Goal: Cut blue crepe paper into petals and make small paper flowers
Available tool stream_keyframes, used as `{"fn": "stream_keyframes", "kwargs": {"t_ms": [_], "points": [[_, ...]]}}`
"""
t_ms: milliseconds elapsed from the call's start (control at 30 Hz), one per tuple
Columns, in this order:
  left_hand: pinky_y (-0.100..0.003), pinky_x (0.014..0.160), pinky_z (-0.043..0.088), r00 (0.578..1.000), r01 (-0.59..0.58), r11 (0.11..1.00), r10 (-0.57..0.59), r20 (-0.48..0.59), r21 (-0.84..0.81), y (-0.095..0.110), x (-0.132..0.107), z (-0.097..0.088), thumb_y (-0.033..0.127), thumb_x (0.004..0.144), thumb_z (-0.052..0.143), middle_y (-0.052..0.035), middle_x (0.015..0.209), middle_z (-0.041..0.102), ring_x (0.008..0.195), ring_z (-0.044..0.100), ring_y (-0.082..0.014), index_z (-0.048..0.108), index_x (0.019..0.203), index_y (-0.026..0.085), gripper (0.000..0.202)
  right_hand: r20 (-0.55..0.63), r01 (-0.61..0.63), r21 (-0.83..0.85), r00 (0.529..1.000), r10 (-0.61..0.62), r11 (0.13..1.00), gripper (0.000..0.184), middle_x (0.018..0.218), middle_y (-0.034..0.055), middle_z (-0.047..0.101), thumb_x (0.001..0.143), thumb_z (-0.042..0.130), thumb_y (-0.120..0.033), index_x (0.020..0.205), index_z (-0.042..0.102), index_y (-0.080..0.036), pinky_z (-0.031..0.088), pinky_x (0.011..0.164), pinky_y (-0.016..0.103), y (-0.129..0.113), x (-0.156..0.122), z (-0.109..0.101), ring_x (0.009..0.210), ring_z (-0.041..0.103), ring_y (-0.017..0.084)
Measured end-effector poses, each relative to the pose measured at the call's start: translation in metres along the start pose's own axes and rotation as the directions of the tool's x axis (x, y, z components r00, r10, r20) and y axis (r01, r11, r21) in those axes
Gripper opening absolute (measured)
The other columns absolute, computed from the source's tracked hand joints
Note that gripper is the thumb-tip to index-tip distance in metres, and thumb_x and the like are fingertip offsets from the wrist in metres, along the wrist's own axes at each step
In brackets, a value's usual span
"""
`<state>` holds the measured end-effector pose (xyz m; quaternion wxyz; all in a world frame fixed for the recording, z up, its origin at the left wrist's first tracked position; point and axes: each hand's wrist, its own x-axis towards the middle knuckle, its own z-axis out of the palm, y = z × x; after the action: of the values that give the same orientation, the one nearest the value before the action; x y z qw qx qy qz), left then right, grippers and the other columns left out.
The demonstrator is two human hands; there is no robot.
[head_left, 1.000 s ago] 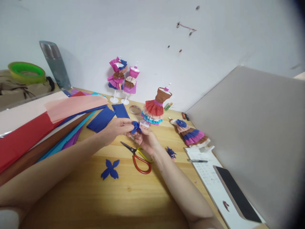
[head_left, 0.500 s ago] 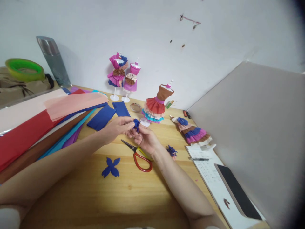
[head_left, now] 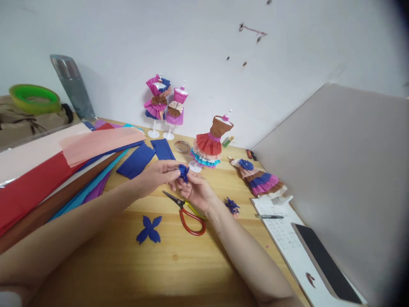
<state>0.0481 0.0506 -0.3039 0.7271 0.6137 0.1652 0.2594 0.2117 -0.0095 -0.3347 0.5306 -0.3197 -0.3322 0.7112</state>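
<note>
Between my two hands is a small crumpled blue paper flower, held above the table. My left hand pinches it from the left with thumb and forefinger. From the right, my right hand grips its other side, fingers curled underneath. Beneath my right hand lie scissors with red and yellow handles, blades pointing up and left. A flat blue four-petal paper cutout rests on the table nearer to me. Two folded blue paper pieces lie beyond my left hand.
Coloured crepe paper sheets fan out at left, near a bottle and tape roll. Small dress forms stand along the wall. At right lie a striped paper dress, a blue tuft, and a whiteboard holding a pen.
More of the blue flower now shows between my fingers, its petals spread wider. My hands have shifted only slightly, and the whole view has tilted a little.
</note>
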Motion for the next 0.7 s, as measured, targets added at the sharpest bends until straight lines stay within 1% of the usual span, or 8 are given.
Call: {"fn": "stream_keyframes", "kwargs": {"t_ms": [100,167,267,400,467,533,600,700], "points": [[-0.026,0.061,0.05,1.0,-0.012,0.995,0.013,0.009,-0.096,-0.003,-0.001,-0.001,0.049,0.085,0.064,-0.0094,0.077,0.07,0.068,0.065,-0.0157,0.068,0.092,0.01,0.04,0.022,0.013,0.01,1.0,-0.013,1.0,0.032,0.057,-0.0027,0.049,0.073,0.076,-0.041,0.07,0.053,-0.019,0.025,0.042,0.021,0.001,0.0,0.0,0.048,0.032,0.009],[-0.026,0.062,0.05,1.0,-0.01,0.996,0.013,0.029,-0.09,-0.003,-0.001,-0.001,0.048,0.085,0.064,-0.0097,0.077,0.07,0.068,0.065,-0.0153,0.068,0.09,0.01,0.039,0.034,0.014,0.011,0.999,-0.014,1.0,0.032,0.056,-0.0026,0.05,0.071,0.077,-0.042,0.07,0.055,-0.019,0.022,0.042,0.021,0.001,0.0,0.001,0.047,0.031,0.008],[-0.025,0.06,0.05,0.998,0.008,1.0,-0.007,0.059,-0.005,0.001,-0.002,0.001,0.038,0.085,0.067,-0.0086,0.077,0.071,0.065,0.064,-0.0141,0.068,0.101,0.009,0.032,0.07,-0.001,-0.01,0.998,0.002,1.0,0.032,0.053,-0.0028,0.049,0.072,0.076,-0.043,0.07,0.059,-0.016,0.02,0.041,0.021,0.001,0.0,0.001,0.045,0.029,0.007],[-0.025,0.06,0.051,0.997,0.03,0.999,-0.033,0.063,0.043,0.006,-0.002,0.002,0.027,0.084,0.067,-0.0061,0.076,0.07,0.066,0.064,-0.0144,0.065,0.115,0.01,0.035,0.065,0.012,-0.045,0.998,-0.009,0.999,0.033,0.05,-0.0042,0.047,0.072,0.077,-0.042,0.065,0.056,-0.017,0.024,0.042,0.019,-0.001,-0.001,-0.001,0.043,0.032,0.006],[-0.025,0.061,0.051,0.997,0.018,0.999,-0.022,0.081,0.042,0.008,-0.002,0.001,0.026,0.083,0.067,-0.0059,0.077,0.07,0.068,0.065,-0.0152,0.064,0.12,0.011,0.04,0.046,0.025,-0.06,0.999,-0.022,0.998,0.034,0.052,-0.0029,0.051,0.072,0.077,-0.043,0.066,0.056,-0.017,0.024,0.042,0.019,-0.002,-0.002,-0.001,0.043,0.035,0.006],[-0.025,0.061,0.052,0.994,0.0,0.999,-0.006,0.108,0.05,0.009,-0.002,-0.002,0.026,0.083,0.067,-0.0067,0.081,0.071,0.069,0.066,-0.0152,0.062,0.125,0.012,0.045,0.056,0.013,-0.064,0.998,-0.009,0.998,0.034,0.053,-0.0016,0.055,0.072,0.077,-0.044,0.067,0.057,-0.017,0.022,0.042,0.018,-0.003,-0.002,-0.001,0.043,0.034,0.006],[-0.025,0.064,0.053,0.99,-0.006,0.997,-0.005,0.139,0.078,0.012,-0.003,-0.004,0.026,0.085,0.066,-0.0081,0.086,0.073,0.069,0.066,-0.0143,0.06,0.129,0.013,0.047,0.092,0.013,-0.053,0.996,-0.008,0.999,0.035,0.052,-0.0015,0.055,0.072,0.078,-0.042,0.064,0.056,-0.016,0.021,0.041,0.018,-0.003,-0.002,0.0,0.042,0.032,0.005],[-0.025,0.067,0.053,0.986,-0.017,0.994,-0.002,0.169,0.108,0.014,-0.005,-0.007,0.027,0.088,0.064,-0.0098,0.091,0.074,0.07,0.067,-0.0137,0.057,0.133,0.014,0.048,0.153,0.051,-0.03,0.987,-0.046,0.998,0.04,0.05,-0.0018,0.054,0.073,0.077,-0.04,0.057,0.049,-0.016,0.024,0.04,0.019,-0.003,-0.001,0.002,0.04,0.031,0.005]]}}
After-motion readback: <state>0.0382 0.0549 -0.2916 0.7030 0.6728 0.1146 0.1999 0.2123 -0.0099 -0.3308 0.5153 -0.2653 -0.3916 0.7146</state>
